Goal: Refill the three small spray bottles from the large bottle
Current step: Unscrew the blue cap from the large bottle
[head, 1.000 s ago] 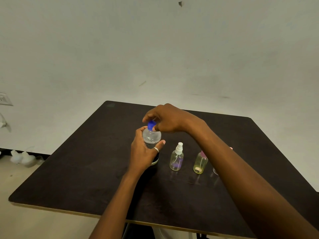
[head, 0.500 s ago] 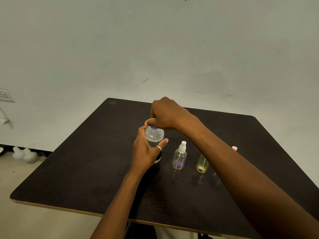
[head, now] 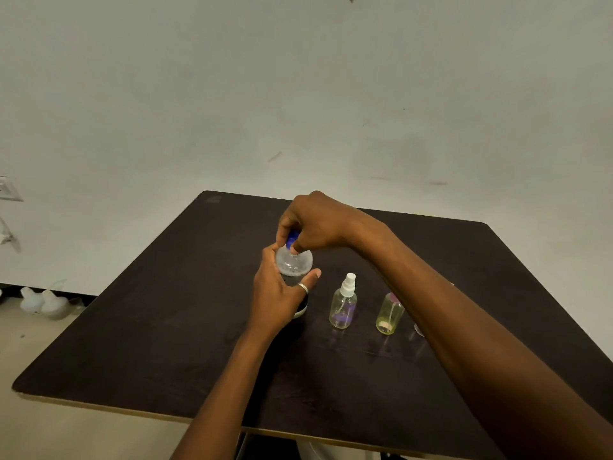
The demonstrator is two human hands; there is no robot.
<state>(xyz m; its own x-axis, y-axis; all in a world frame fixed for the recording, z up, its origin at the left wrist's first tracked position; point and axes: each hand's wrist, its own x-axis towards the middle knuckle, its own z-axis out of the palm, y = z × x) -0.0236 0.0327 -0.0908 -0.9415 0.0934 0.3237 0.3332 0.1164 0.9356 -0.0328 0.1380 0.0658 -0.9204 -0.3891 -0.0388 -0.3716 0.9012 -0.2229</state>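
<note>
We see the large clear plastic bottle standing upright near the middle of the dark brown square table, held by both hands. Our left hand wraps round its rounded shoulder from the left, and a digit bearing a silver ring presses across the side that faces us. Our right hand reaches in from the right and comes down over the top, its fingertips pinching the blue screw cap, which sits on the neck directly above the left hand's grip.

Just right of the large bottle stands a small clear spray bottle with a white nozzle, purple showing inside it. Beyond it stands a small yellow-tinted bottle, its top partly covered by the right forearm. Of the third small bottle only a pale sliver shows beside that arm.

The left hand hides most of the large bottle's body, so we cannot tell its liquid level. The right fingers hide most of the cap.
</note>
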